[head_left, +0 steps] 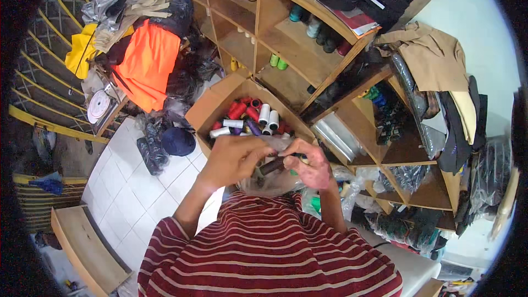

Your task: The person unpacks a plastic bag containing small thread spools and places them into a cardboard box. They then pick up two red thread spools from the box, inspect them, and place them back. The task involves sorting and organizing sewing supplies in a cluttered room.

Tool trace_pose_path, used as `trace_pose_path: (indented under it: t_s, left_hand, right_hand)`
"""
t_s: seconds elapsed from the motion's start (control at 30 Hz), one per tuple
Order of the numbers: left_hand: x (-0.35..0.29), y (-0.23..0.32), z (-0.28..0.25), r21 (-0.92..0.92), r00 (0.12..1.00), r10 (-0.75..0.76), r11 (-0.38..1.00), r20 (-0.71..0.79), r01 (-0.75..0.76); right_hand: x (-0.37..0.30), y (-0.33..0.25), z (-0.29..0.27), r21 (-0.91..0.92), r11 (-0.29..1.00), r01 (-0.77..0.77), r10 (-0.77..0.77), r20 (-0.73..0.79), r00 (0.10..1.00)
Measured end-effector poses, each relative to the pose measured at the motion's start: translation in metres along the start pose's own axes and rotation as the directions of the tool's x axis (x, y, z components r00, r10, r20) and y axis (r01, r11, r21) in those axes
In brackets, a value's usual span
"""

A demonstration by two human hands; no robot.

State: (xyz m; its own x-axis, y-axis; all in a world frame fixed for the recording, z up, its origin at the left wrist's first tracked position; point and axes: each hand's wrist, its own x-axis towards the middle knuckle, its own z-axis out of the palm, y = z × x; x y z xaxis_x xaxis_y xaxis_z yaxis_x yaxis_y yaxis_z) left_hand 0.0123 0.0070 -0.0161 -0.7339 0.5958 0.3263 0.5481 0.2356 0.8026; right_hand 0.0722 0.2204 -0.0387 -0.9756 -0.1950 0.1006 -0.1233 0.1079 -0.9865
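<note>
My left hand (pixel 234 158) and my right hand (pixel 311 166) meet in front of my chest, fingers pinched on the clear plastic bag (pixel 279 142). The gathered film stretches between my fingertips. Below them, a dark brown thread spool (pixel 271 165) shows between my hands; whether it lies inside the film or rests against my right fingers I cannot tell. Just beyond my hands stands an open cardboard box (pixel 217 99). Inside it lie several thread spools, among them a red cone (pixel 237 111), a white spool (pixel 264 114) and a purple spool (pixel 253 127).
Behind the box rises a wooden shelf (pixel 250 16) with thread cones. Another wooden shelf unit (pixel 385 157) stands at the right, with fabric draped over it. At the left are orange cloth (pixel 149 63), a dark blue cap (pixel 179 141) on white tiles, and a yellow-barred grille (pixel 49 115).
</note>
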Motion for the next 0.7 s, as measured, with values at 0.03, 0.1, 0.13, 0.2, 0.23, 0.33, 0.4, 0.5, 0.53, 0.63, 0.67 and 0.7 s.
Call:
trace_pose_path:
  t_s: [0.03,0.1,0.13,0.2,0.23,0.33,0.4,0.5,0.53,0.63,0.67,0.7]
  left_hand:
    - [0.003,-0.003,0.003,-0.076,0.997,-0.075,0.994,0.011,0.076]
    - [-0.004,-0.021,0.029,-0.301,0.987,-0.159,0.94,0.036,0.163]
    - [-0.01,-0.03,0.046,-0.401,0.977,-0.205,0.892,0.058,0.211]
    - [-0.032,-0.029,0.075,-0.673,0.946,-0.309,0.681,0.095,0.29]
    - [-0.045,-0.021,0.082,-0.736,0.885,-0.408,0.524,0.226,0.429]
    - [-0.054,0.003,0.088,-0.697,0.907,-0.375,0.597,0.194,0.396]
    - [-0.052,0.019,0.076,-0.558,0.96,-0.262,0.784,0.097,0.271]
    - [-0.035,0.029,0.033,-0.254,0.994,-0.11,0.961,0.018,0.111]
    - [-0.026,0.033,0.02,-0.194,0.996,-0.075,0.979,-0.041,0.066]
    - [-0.002,0.023,-0.002,-0.099,0.991,-0.092,0.992,-0.095,0.082]
    - [0.005,0.019,-0.009,-0.105,0.984,-0.176,0.979,-0.03,0.172]
    - [0.011,0.015,-0.012,-0.107,0.967,-0.254,0.961,0.036,0.256]
  right_hand:
    - [-0.002,0.002,-0.001,0.038,0.999,-0.012,0.012,-0.006,1.0]
    - [-0.005,0.009,-0.003,0.058,0.998,-0.009,0.011,-0.043,0.999]
    - [-0.005,0.013,-0.006,0.048,0.999,0.005,-0.001,-0.071,0.997]
    - [-0.006,0.015,-0.006,0.042,0.999,0.014,-0.009,-0.114,0.993]
    - [-0.007,0.016,-0.006,0.047,0.999,0.008,-0.002,-0.136,0.991]
    - [-0.005,0.01,-0.003,0.071,0.997,-0.024,0.038,-0.203,0.978]
    - [-0.004,0.008,-0.003,0.016,1.0,-0.027,0.03,-0.21,0.977]
    - [-0.002,0.013,-0.005,-0.07,0.997,0.017,-0.026,-0.139,0.99]
    - [-0.002,0.017,-0.003,-0.032,0.999,0.029,-0.032,-0.11,0.993]
    - [0.0,0.007,0.001,0.025,1.0,-0.016,0.016,-0.015,1.0]
    - [0.001,0.003,0.001,0.032,0.999,-0.042,0.042,0.013,0.999]
    - [0.0,0.003,0.001,0.054,0.998,-0.028,0.027,0.008,1.0]
